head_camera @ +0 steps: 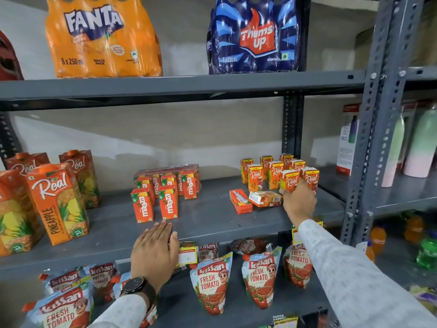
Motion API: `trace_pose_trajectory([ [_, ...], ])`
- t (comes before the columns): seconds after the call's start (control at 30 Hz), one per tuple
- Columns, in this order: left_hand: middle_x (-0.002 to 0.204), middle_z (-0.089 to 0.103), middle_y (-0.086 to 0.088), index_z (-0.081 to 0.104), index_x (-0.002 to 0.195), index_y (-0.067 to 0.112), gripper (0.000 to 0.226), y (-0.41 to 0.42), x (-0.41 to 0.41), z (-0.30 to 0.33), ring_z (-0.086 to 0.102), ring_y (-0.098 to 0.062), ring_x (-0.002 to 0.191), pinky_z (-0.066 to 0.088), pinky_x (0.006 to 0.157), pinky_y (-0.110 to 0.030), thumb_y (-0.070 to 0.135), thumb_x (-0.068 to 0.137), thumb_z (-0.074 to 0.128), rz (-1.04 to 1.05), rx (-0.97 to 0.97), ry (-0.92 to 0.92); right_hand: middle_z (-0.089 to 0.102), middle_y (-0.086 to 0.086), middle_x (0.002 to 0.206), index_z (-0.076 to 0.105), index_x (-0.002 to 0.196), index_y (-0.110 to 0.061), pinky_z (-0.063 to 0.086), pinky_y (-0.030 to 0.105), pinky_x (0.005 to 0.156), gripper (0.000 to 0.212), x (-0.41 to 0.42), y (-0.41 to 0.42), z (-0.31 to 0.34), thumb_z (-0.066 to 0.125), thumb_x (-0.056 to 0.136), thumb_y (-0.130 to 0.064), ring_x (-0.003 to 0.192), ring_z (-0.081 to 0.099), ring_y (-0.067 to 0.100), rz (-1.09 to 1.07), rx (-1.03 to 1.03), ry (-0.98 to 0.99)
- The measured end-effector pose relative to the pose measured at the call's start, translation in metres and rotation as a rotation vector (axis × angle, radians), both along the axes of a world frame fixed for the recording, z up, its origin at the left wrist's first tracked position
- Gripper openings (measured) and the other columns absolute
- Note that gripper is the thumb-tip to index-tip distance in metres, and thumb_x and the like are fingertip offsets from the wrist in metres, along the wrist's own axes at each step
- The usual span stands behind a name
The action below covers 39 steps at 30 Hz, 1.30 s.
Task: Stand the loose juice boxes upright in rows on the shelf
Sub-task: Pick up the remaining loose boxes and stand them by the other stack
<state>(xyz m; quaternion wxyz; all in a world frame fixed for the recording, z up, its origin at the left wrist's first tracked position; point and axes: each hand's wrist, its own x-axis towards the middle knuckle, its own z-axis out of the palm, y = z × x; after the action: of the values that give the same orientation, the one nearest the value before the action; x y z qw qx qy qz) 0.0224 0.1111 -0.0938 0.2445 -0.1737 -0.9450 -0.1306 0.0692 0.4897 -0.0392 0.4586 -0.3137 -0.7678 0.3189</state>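
On the grey shelf (212, 223), right hand (298, 204) fingers grip an upright Real juice box (289, 180); two boxes (254, 200) lie flat beside it. Left hand (155, 253) rests flat, fingers spread, on the shelf's front edge below Maaza cartons (156, 197).

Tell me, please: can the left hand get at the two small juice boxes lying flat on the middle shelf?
Probably yes. The left hand rests open on the shelf edge, and bare shelf lies between it and the two lying boxes. It is the farther hand, though.
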Motion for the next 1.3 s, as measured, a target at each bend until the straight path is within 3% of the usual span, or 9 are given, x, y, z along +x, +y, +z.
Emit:
trace_pose_trajectory([
  [0.3,0.146,0.058,-0.004,0.061,0.139,0.015,0.080,0.000,0.001,0.000,0.051,-0.021,0.139,0.036,0.119,-0.043,0.056,0.095,0.007,0.002,0.004,-0.009,0.064,0.010,0.129,0.053,0.133,-0.013,0.050,0.053,0.098,0.050,0.004,-0.005,-0.007,0.075,0.093,-0.034,0.120,0.061,0.036,-0.019,-0.024,0.047],
  [0.37,0.145,0.059,-0.005,0.061,0.138,0.015,0.080,0.000,0.001,0.000,0.052,-0.021,0.138,0.036,0.119,-0.043,0.055,0.096,0.007,0.002,0.004,-0.010,0.057,0.011,0.132,0.049,0.138,-0.013,0.050,0.046,0.096,0.051,0.007,-0.014,-0.011,0.068,0.097,-0.036,0.122,0.056,0.031,-0.059,0.095,0.142],
  [0.47,0.145,0.059,-0.004,0.061,0.138,0.016,0.080,0.000,0.002,0.000,0.052,-0.021,0.138,0.035,0.119,-0.042,0.055,0.096,0.007,0.005,0.012,-0.010,0.058,0.006,0.118,0.058,0.125,-0.015,0.052,0.039,0.087,0.035,0.005,-0.032,-0.012,0.060,0.100,-0.040,0.109,0.054,0.022,-0.031,0.381,0.209],
  [0.6,0.148,0.056,-0.002,0.058,0.141,0.018,0.074,0.000,0.001,0.000,0.048,-0.018,0.141,0.032,0.121,-0.040,0.053,0.097,0.010,0.009,0.001,-0.018,0.064,0.000,0.112,0.070,0.110,-0.020,0.046,0.046,0.084,0.043,-0.011,-0.062,0.003,0.054,0.096,-0.057,0.107,0.051,0.021,0.038,0.700,-0.114],
  [0.7,0.149,0.056,-0.001,0.057,0.142,0.018,0.073,-0.001,0.001,0.000,0.047,-0.018,0.141,0.031,0.121,-0.040,0.054,0.097,0.011,0.004,0.005,-0.018,0.063,0.003,0.133,0.076,0.108,-0.025,0.029,0.061,0.098,0.065,-0.024,-0.082,0.014,0.044,0.088,-0.078,0.131,0.041,0.031,0.007,0.806,-0.565],
  [0.8,0.150,0.054,0.000,0.056,0.143,0.020,0.074,-0.003,-0.001,-0.001,0.046,-0.017,0.142,0.031,0.122,-0.039,0.055,0.098,0.010,-0.001,0.001,-0.020,0.041,0.009,0.159,0.076,0.118,-0.025,0.002,0.077,0.107,0.079,-0.035,-0.093,0.018,0.041,0.082,-0.087,0.151,0.015,0.040,0.025,0.782,-0.842],
  [0.97,0.145,0.059,-0.001,0.061,0.138,0.020,0.075,-0.002,-0.004,-0.004,0.051,-0.017,0.138,0.036,0.119,-0.040,0.056,0.098,0.010,-0.007,0.024,-0.007,0.035,0.009,0.162,0.067,0.131,-0.029,-0.005,0.080,0.109,0.069,-0.049,-0.097,0.023,0.048,0.083,-0.075,0.154,0.004,0.042,0.281,0.755,-0.922],
  [1.1,0.141,0.063,-0.001,0.065,0.134,0.019,0.071,-0.002,-0.007,-0.007,0.056,-0.019,0.134,0.040,0.116,-0.041,0.055,0.099,0.014,-0.008,0.034,0.003,0.024,0.009,0.168,0.050,0.151,-0.029,-0.015,0.075,0.109,0.091,-0.056,-0.105,0.026,0.048,0.079,-0.086,0.156,-0.006,0.039,0.445,0.700,-0.940],
  [1.3,0.140,0.063,-0.001,0.065,0.134,0.019,0.068,-0.002,-0.009,-0.008,0.056,-0.018,0.133,0.040,0.116,-0.041,0.054,0.100,0.016,-0.010,0.036,0.025,0.042,0.010,0.156,0.059,0.135,-0.023,-0.006,0.069,0.116,0.081,-0.059,-0.107,0.035,0.059,0.079,-0.081,0.155,0.010,0.037,0.522,0.566,-0.957],
])
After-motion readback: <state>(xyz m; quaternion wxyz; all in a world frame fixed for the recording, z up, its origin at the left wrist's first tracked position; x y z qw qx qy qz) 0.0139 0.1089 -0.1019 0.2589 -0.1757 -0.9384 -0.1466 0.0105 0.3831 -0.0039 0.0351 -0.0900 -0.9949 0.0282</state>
